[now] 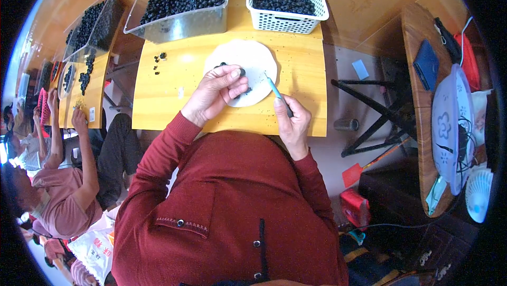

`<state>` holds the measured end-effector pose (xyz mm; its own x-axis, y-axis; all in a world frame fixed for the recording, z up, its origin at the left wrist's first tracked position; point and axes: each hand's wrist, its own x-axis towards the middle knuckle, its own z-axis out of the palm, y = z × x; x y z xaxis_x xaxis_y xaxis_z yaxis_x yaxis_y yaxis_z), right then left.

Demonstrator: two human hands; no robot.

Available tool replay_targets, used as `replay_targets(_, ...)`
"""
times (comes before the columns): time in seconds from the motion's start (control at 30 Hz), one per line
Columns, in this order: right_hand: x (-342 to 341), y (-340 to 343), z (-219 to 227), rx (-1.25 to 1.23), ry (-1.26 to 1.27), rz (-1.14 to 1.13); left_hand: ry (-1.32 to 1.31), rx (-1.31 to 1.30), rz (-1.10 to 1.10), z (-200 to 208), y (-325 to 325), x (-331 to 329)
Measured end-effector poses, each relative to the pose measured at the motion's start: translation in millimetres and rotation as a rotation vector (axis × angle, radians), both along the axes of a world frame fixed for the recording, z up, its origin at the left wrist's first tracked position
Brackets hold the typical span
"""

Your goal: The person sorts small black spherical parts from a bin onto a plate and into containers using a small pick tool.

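Note:
My left hand is over the white round plate, its thumb and fingers pinched on a small dark round bead-like piece. Closed round the dark handle of a slim teal pen-shaped tool is my right hand, just right of the plate. The tool's thin tip points up and left, apart from the piece. A few dark bits lie on the plate, partly hidden by my left hand.
A clear plastic bin and a white perforated basket, both full of dark round pieces, stand at the table's far side. Small dark crumbs lie at left. Another person works at a neighbouring table. A wooden table with a lilac basin stands right.

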<state>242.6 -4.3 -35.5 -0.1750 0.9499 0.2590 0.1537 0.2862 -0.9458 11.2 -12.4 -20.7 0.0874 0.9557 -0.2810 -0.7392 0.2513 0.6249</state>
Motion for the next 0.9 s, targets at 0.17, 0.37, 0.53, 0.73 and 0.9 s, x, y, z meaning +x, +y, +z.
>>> replay_targets(0.17,-8.8,-1.1,6.9,0.114,-0.084,0.046,-0.063,0.000,0.012,-2.6,-3.9,5.7)
replay_targets(0.37,-13.4,-3.4,12.6,0.178,-0.123,0.058,-0.073,0.016,0.031,-4.0,-12.0,10.7)
replay_targets(0.53,-14.7,-3.9,9.7,0.190,-0.154,0.070,-0.075,0.040,0.047,-4.0,-16.0,15.0)
replay_targets(0.73,-13.4,-4.8,9.6,0.200,-0.155,0.070,-0.057,0.057,0.049,-4.5,-18.7,17.5)
replay_targets(0.9,-10.0,-5.7,8.3,0.174,-0.121,0.073,-0.012,0.109,0.039,-3.5,-21.7,21.1)
